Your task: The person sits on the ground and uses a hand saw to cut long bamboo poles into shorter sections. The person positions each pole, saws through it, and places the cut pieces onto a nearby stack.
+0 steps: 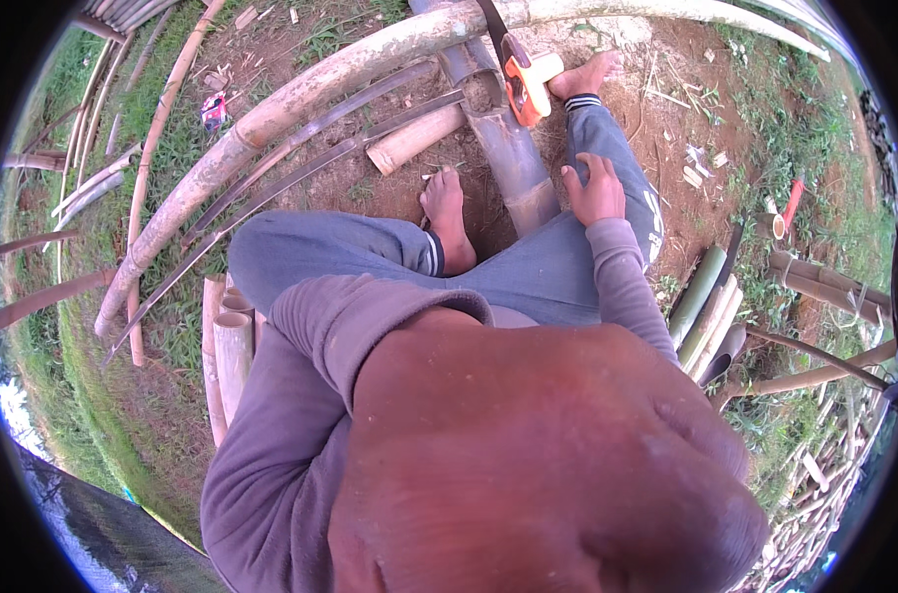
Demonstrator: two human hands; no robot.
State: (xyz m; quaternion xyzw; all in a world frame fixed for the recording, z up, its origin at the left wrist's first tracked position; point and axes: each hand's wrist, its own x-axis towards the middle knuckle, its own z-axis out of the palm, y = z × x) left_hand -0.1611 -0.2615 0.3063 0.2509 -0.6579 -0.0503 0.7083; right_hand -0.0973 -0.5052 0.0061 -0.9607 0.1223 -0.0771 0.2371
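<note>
My left hand is raised very close to the camera and fills the lower middle of the view, blurred. Its fingers cannot be made out, and it hides much of my body. My right hand rests on my right leg near the knee, fingers apart and slightly bent, holding nothing. Beyond it a tool with an orange-and-white handle and a dark blade lies by my right foot, against the bamboo. A thick grey bamboo length lies between my legs. Left of it is a short cut bamboo piece.
A long bamboo pole crosses ahead, with dark split strips beside it. Upright bamboo sections stand at my left. Split bamboo pieces lie at my right, and a red-handled object lies farther out in the grass.
</note>
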